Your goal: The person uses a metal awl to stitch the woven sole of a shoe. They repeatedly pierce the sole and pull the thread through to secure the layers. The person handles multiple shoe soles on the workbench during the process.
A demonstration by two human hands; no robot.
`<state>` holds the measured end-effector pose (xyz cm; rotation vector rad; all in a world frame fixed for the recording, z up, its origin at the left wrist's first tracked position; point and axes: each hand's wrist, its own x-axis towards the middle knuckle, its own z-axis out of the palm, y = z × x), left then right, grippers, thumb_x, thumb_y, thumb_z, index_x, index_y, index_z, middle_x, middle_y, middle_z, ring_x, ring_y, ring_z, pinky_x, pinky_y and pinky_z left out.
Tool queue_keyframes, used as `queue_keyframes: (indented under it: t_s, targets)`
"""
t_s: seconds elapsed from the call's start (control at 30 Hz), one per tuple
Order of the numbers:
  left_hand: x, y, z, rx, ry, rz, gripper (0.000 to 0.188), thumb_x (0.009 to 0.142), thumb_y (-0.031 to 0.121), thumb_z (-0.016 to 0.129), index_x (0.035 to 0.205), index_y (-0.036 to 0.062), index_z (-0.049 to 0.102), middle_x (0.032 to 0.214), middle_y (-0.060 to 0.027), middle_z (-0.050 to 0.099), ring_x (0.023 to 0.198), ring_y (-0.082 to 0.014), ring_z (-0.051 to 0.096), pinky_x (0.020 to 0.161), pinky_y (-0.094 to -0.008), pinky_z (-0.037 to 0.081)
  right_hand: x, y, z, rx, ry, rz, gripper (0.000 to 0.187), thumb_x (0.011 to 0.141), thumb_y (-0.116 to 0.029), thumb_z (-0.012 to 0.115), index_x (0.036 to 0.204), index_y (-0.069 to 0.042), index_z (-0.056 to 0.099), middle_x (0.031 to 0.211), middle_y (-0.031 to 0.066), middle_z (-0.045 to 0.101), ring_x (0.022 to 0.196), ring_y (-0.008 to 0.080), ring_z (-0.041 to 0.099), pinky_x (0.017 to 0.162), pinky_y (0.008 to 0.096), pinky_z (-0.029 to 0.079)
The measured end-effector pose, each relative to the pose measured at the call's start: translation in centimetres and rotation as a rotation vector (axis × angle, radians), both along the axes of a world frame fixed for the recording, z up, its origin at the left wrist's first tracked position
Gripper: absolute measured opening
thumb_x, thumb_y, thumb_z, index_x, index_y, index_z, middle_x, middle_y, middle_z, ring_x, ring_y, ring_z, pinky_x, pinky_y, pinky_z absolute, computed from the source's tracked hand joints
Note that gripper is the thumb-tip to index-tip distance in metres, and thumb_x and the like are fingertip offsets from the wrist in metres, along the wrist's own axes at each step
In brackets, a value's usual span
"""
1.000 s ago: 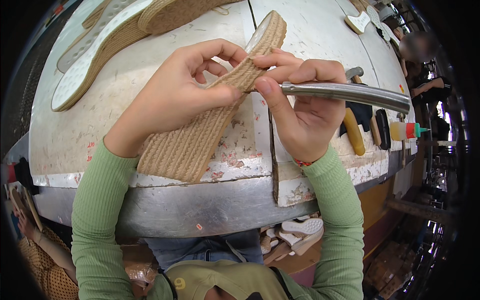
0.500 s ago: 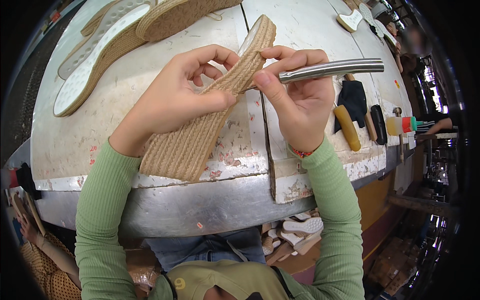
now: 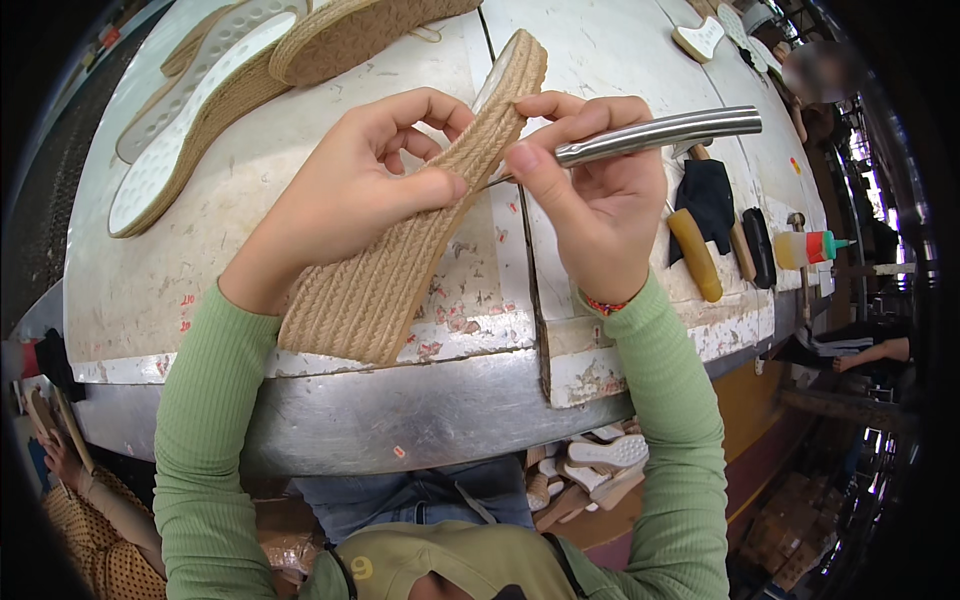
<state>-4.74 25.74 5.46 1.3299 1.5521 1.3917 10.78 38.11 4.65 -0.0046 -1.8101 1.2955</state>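
Note:
A woven rope wedge sole (image 3: 375,275) stands slanted above the table, its thick heel end toward me and its thin toe end pointing away. My left hand (image 3: 350,185) is closed around its left side, thumb pressed on the braid. In my right hand (image 3: 605,205) is a metal-handled awl (image 3: 660,135), pinched between thumb and fingers with the handle sticking out to the right. Its thin shaft reaches the sole's right edge beside my left thumb; the tip is hidden. My right index fingertip touches the braid higher up.
Several wedge soles (image 3: 185,160) lie at the far left. On the right are a yellow-handled tool (image 3: 695,255), a black cloth (image 3: 705,190), a black-handled tool (image 3: 757,250) and a bottle with a red and green top (image 3: 805,250). More soles (image 3: 605,455) are piled below the metal table edge (image 3: 420,410).
The awl's handle has shifted slightly, its free end a little higher and further left. The sole and both hands have barely moved. At far right, another person's arm has moved lower in view.

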Motion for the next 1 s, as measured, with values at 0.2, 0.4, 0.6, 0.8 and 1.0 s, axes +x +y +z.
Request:
queue_keyframes:
  t_s: [0.2,0.4,0.6,0.8,1.0]
  targets:
    - [-0.09,-0.10,-0.28,0.052,0.050,-0.008,0.040,0.071,0.020,0.068,0.106,0.0026,0.062,0.093,-0.0004,0.063,0.074,-0.0042,0.051,0.063,-0.0203,0.037,0.01,0.27,-0.40,0.212,-0.020,-0.070,0.032,0.080,0.001,0.072,0.101,0.001,0.048,0.100,0.0112,0.059,0.087,0.0108,0.061,0.082,0.0262,0.048]
    - [-0.08,0.05,-0.28,0.071,0.039,-0.006,0.041,0.070,0.021,0.070,0.105,0.0023,0.062,0.095,0.0010,0.062,0.077,-0.0043,0.051,0.064,-0.0208,0.037,-0.17,-0.08,-0.31,0.122,0.008,-0.075,0.031,0.079,0.001,0.072,0.101,0.001,0.049,0.100,0.0104,0.059,0.083,0.0106,0.062,0.080,0.0248,0.049]
    - [-0.42,0.18,-0.28,0.029,0.012,-0.039,0.039,0.070,0.018,0.070,0.104,0.0023,0.062,0.094,0.0022,0.061,0.074,-0.0025,0.051,0.060,-0.0187,0.037,-0.11,0.15,-0.10,0.032,0.018,-0.010,0.030,0.080,0.002,0.071,0.100,0.000,0.049,0.103,0.0114,0.058,0.084,0.0103,0.063,0.080,0.0245,0.049]
    - [-0.25,0.18,-0.11,0.010,-0.029,-0.048,0.039,0.070,0.017,0.071,0.104,0.0027,0.062,0.097,0.0018,0.061,0.076,-0.0034,0.052,0.062,-0.0193,0.037,0.07,0.04,-0.18,0.075,-0.018,-0.024,0.030,0.080,0.002,0.071,0.100,0.000,0.049,0.104,0.0124,0.058,0.084,0.0101,0.063,0.079,0.0245,0.050]
    - [-0.45,-0.03,-0.79,0.114,0.093,-0.040,0.040,0.069,0.019,0.072,0.105,0.0036,0.062,0.100,0.0021,0.060,0.080,-0.0045,0.052,0.065,-0.0205,0.035,-0.22,-0.06,-0.34,0.130,0.001,-0.065,0.031,0.080,0.002,0.072,0.100,0.000,0.049,0.102,0.0124,0.058,0.083,0.0100,0.063,0.078,0.0243,0.050]
